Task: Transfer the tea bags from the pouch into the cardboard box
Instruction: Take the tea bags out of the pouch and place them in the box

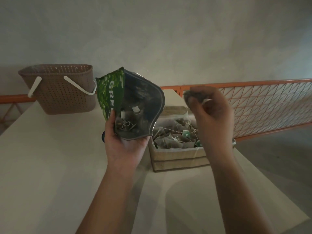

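Observation:
My left hand (123, 142) grips the bottom of a green tea pouch (135, 102), held up with its mouth wide toward me; a few tea bags with strings and white tags lie inside. My right hand (211, 112) is raised above the cardboard box (179, 157), its fingers pinching a tea bag (189, 97) that is blurred. The open box stands on the white table, right of the pouch, and holds several tea bags (175, 137) with strings and green tags.
A brown perforated basket (59, 90) with white handles stands at the table's (42, 157) back left. An orange wire-mesh railing (263, 105) runs behind the table on the right. A grey wall rises behind.

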{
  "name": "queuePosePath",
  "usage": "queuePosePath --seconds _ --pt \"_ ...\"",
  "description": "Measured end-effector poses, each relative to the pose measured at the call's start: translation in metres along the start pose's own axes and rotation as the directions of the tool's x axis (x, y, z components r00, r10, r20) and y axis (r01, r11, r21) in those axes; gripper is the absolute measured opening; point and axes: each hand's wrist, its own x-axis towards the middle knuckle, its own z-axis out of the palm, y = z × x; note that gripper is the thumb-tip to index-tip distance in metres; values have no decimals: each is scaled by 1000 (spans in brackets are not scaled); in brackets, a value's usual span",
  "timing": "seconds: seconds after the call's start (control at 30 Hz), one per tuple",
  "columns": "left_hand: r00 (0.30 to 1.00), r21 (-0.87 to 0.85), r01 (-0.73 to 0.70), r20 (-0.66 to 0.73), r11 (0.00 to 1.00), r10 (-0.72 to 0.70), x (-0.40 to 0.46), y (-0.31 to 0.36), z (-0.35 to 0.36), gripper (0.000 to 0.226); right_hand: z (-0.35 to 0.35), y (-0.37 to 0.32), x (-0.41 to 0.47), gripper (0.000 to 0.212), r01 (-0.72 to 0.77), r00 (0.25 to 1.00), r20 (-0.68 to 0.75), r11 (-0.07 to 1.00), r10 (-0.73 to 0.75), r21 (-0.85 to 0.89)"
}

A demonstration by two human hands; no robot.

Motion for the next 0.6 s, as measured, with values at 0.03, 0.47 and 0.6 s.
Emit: queuePosePath --seconds 0.03,0.47,0.6 --pt "1000 8 -2 -1 1000 2 1 1 -1 53 -5 6 3 17 -43 999 16 999 44 -18" --pt "999 118 34 -29 992 -31 -2 9 -3 54 51 9 -5 51 -59 946 292 959 142 -276" --pt "999 143 23 39 989 -29 -4 15 -3 68 65 10 -9 24 55 991 134 978 -28 -201"
